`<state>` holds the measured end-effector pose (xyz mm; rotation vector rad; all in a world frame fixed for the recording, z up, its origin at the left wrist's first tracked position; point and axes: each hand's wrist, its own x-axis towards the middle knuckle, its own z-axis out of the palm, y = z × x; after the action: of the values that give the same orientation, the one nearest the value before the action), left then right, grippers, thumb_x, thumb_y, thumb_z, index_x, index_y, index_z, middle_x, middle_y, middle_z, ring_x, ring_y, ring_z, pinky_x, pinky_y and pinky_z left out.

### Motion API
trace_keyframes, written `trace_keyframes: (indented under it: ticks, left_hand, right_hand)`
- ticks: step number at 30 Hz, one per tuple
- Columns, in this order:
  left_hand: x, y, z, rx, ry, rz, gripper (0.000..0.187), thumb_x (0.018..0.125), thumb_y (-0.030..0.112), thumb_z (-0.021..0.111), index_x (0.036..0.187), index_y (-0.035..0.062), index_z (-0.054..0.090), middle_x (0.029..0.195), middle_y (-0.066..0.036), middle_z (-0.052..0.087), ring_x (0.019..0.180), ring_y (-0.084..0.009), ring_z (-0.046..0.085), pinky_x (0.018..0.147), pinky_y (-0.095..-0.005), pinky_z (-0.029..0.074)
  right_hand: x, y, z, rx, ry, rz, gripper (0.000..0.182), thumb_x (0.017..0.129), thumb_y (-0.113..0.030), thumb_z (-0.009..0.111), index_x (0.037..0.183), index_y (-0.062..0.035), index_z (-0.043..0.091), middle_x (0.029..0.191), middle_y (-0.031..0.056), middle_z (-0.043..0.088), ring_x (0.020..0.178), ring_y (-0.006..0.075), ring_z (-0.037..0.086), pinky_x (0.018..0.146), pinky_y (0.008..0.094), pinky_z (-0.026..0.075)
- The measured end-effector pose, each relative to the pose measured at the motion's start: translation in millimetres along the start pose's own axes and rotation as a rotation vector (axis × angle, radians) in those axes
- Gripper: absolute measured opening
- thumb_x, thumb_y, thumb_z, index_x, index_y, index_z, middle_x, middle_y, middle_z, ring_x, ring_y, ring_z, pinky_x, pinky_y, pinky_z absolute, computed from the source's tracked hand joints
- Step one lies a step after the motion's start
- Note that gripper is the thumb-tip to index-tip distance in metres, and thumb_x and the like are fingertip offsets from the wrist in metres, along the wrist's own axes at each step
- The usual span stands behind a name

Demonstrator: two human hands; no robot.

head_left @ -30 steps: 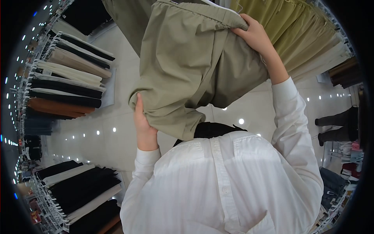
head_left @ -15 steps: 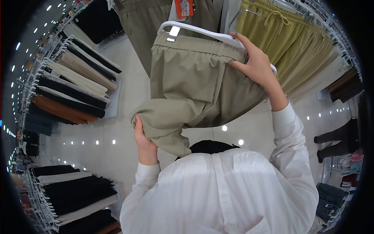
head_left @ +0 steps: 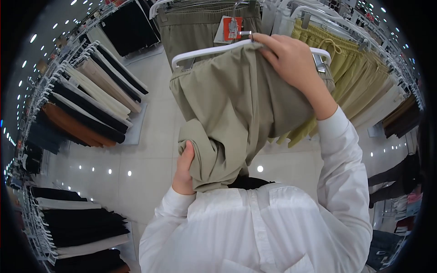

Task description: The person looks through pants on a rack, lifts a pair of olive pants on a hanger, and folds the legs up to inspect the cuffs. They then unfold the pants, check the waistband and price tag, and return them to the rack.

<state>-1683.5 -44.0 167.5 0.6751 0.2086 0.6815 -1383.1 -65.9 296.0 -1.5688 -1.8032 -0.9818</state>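
Head view — garment (head_left: 225,98) over shiny floor (head_left: 150,166) — clothes racks (head_left: 51,76)

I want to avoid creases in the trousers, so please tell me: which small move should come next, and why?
Perhaps the left hand should gently lower the gathered trouser leg and let it hang. The cloth is folded and bunched there, while the right hand grips near the middle of the white hanger, which seems enough support.

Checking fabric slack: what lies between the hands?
Olive trousers, in loose folds between left hand and right hand; the head view shows it.
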Motion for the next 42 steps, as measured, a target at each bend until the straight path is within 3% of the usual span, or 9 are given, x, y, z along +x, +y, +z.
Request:
trace_keyframes:
  ticks: [3, 5, 24, 27, 30, 32, 36, 37, 42]
  left_hand:
    - [0.8, 7.9, 17.7, -0.011, 0.024, -0.004, 0.051, 0.091, 0.041, 0.043, 0.125, 0.0033, 0.04, 0.12, -0.01, 0.05, 0.108, -0.0214, 0.051, 0.09, -0.0335, 0.043]
    - [0.3, 11.1, 16.6, 0.029, -0.048, -0.01, 0.063, 0.089, 0.054, 0.035, 0.132, 0.0086, 0.034, 0.132, -0.011, 0.038, 0.12, -0.0266, 0.04, 0.101, -0.0395, 0.033]
    - [32.7, 43.1, 63.9, -0.007, -0.143, 0.23, 0.054, 0.093, 0.044, 0.033, 0.129, 0.0042, 0.037, 0.126, -0.011, 0.047, 0.113, -0.0207, 0.049, 0.096, -0.0314, 0.039]
    - [37.6, 46.1, 73.0, -0.063, -0.072, 0.273, 0.047, 0.093, 0.04, 0.04, 0.121, 0.0022, 0.044, 0.115, -0.01, 0.053, 0.102, -0.0174, 0.055, 0.087, -0.0292, 0.045]
    - [43.7, 44.8, 60.7, -0.118, -0.059, 0.223, 0.049, 0.091, 0.041, 0.042, 0.122, 0.0025, 0.043, 0.116, -0.011, 0.053, 0.102, -0.0186, 0.055, 0.087, -0.0304, 0.046]
    - [46.1, 43.1, 51.1, -0.133, -0.052, 0.213, 0.05, 0.091, 0.042, 0.043, 0.122, 0.0028, 0.043, 0.116, -0.011, 0.053, 0.103, -0.0195, 0.055, 0.087, -0.0314, 0.046]
    - [42.1, 38.7, 24.6, -0.214, 0.009, 0.18, 0.052, 0.09, 0.043, 0.045, 0.124, 0.0031, 0.041, 0.118, -0.012, 0.052, 0.104, -0.023, 0.054, 0.088, -0.0356, 0.045]
    - [40.4, 36.4, 19.0, -0.206, 0.054, 0.187, 0.053, 0.09, 0.043, 0.045, 0.124, 0.0034, 0.041, 0.118, -0.012, 0.051, 0.105, -0.0235, 0.054, 0.089, -0.036, 0.045]
    - [24.3, 24.5, -18.0, -0.291, 0.134, 0.063, 0.052, 0.09, 0.043, 0.044, 0.126, 0.0054, 0.04, 0.122, -0.013, 0.049, 0.107, -0.0266, 0.052, 0.092, -0.039, 0.043]
  right_hand:
    - [16.4, -2.3, -6.5, 0.052, -0.061, 0.069, 0.023, 0.084, -0.027, 0.054, 0.105, -0.0169, 0.059, 0.073, 0.0084, 0.06, 0.069, 0.028, 0.058, 0.06, 0.0368, 0.044]
    - [29.3, -5.0, -11.0, 0.114, -0.162, 0.181, 0.025, 0.088, -0.03, 0.048, 0.104, -0.0147, 0.058, 0.075, 0.0146, 0.06, 0.073, 0.0338, 0.057, 0.064, 0.0399, 0.044]
    - [151.7, 18.9, 28.2, 0.209, -0.135, 0.026, 0.034, 0.09, -0.037, 0.044, 0.106, -0.0104, 0.059, 0.094, 0.0141, 0.062, 0.087, 0.031, 0.058, 0.075, 0.0367, 0.044]
    - [166.1, 34.1, 38.0, 0.276, -0.258, 0.178, 0.041, 0.074, -0.024, 0.061, 0.11, -0.0039, 0.054, 0.096, 0.0207, 0.06, 0.094, 0.0368, 0.055, 0.082, 0.0415, 0.043]
    - [157.9, 55.9, 65.6, 0.33, -0.371, 0.013, 0.035, 0.09, -0.038, 0.044, 0.109, -0.0118, 0.057, 0.098, 0.0128, 0.062, 0.091, 0.029, 0.058, 0.077, 0.0364, 0.044]
    - [145.2, 31.5, 54.5, 0.16, -0.351, 0.164, 0.039, 0.089, -0.039, 0.045, 0.114, -0.0106, 0.054, 0.098, 0.0146, 0.061, 0.093, 0.029, 0.057, 0.079, 0.0363, 0.044]
    - [121.8, 16.4, 60.3, -0.061, -0.133, -0.051, 0.039, 0.086, -0.032, 0.051, 0.117, -0.0102, 0.052, 0.107, 0.0141, 0.058, 0.101, 0.0312, 0.053, 0.085, 0.0358, 0.042]
    - [110.9, -14.0, 35.8, -0.073, -0.048, 0.006, 0.052, 0.076, -0.025, 0.061, 0.123, -0.007, 0.046, 0.108, 0.0201, 0.056, 0.103, 0.0372, 0.051, 0.089, 0.0425, 0.039]
    - [43.6, -38.3, 29.9, -0.46, 0.068, -0.066, 0.053, 0.077, -0.022, 0.059, 0.125, -0.0073, 0.042, 0.119, 0.0175, 0.048, 0.112, 0.0344, 0.044, 0.094, 0.0406, 0.036]
